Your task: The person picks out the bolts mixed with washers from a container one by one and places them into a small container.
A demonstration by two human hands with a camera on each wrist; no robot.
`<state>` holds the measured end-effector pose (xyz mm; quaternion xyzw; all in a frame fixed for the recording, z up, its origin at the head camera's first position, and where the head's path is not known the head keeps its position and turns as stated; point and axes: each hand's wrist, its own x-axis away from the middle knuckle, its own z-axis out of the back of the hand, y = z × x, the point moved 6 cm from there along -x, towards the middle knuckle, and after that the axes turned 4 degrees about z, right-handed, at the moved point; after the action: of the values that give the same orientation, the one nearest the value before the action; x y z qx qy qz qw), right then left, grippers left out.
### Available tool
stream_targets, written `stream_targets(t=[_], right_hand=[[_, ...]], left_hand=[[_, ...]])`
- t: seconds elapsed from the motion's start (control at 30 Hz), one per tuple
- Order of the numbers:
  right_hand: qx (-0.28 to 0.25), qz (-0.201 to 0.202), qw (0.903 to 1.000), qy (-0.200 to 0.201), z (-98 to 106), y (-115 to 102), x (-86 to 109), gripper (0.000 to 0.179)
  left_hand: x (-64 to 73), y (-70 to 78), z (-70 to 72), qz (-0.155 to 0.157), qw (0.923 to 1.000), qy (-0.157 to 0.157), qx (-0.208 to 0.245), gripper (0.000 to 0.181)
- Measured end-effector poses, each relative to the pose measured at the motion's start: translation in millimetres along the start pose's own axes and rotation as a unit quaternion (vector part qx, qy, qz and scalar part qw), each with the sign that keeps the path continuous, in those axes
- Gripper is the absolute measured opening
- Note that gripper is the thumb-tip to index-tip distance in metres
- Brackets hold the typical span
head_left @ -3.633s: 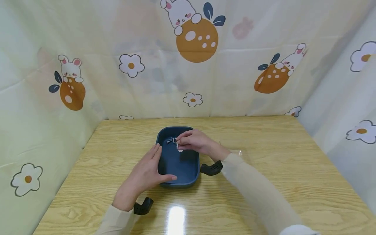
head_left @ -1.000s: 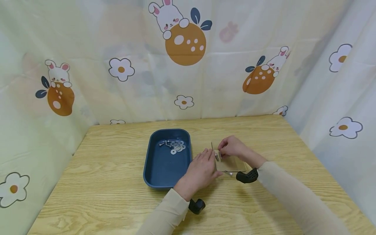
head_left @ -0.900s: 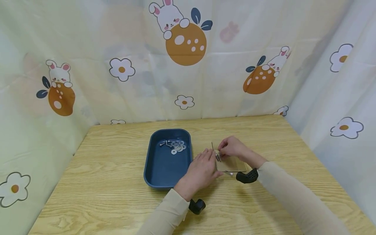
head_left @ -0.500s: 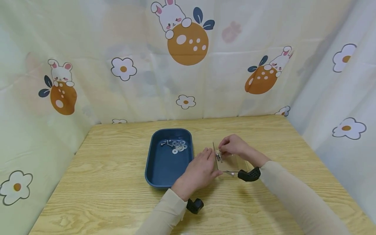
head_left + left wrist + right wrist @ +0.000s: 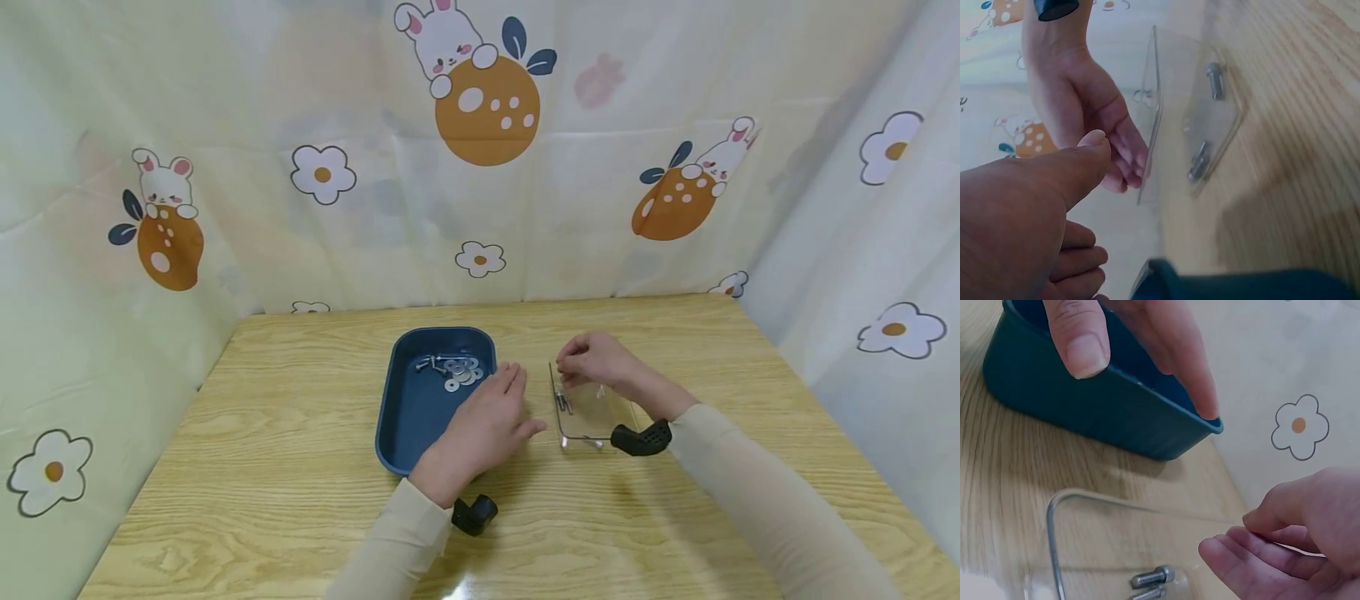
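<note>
A clear, see-through box [image 5: 607, 417] stands on the table right of the blue tray. Small metal bolts [image 5: 1154, 575] lie inside it near its left side. My right hand [image 5: 600, 362] is at the box's far left corner, fingers loosely bent by the rim [image 5: 1147, 508], and nothing shows between them. My left hand [image 5: 483, 417] hovers between tray and box, its fingers extended and overlapping the tray's right rim. In the left wrist view its thumb [image 5: 1079, 165] points toward the box, and two bolts [image 5: 1214, 81] show through the clear wall.
The dark blue tray [image 5: 390, 417] holds several washers [image 5: 465, 375] and a few bolts [image 5: 431, 363] toward its far end. Black wrist-worn pieces [image 5: 641, 438] sit at both cuffs. A patterned curtain [image 5: 375, 225] hangs behind the wooden table [image 5: 300, 417].
Earlier my right hand picked among the bolts in the tray, then moved to the clear box. Now it has risen from the bolts there, and my left hand has shifted left, off the box's side.
</note>
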<state>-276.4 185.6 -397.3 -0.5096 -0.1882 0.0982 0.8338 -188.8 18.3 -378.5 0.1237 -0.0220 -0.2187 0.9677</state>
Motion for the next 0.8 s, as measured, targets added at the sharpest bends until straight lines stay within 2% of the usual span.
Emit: stream_targets(t=[0.2, 0.4, 0.8], right_hand=[[-0.026, 0.009, 0.9996, -0.003, -1.2, -10.4, -1.3, 0.028], [-0.039, 0.019, 0.9991, -0.004, -5.7, -20.6, -6.8, 0.024], [-0.064, 0.036, 0.9971, -0.018, -29.4, -44.0, -19.4, 0.024]], left_hand=[[5.7, -12.3, 10.5, 0.016, 0.9998, 0.009, 0.006, 0.078], [12.2, -29.7, 17.6, 0.043, 0.9987, 0.0, 0.028, 0.08], [29.7, -69.7, 25.1, 0.074, 0.9956, 0.014, 0.056, 0.081]])
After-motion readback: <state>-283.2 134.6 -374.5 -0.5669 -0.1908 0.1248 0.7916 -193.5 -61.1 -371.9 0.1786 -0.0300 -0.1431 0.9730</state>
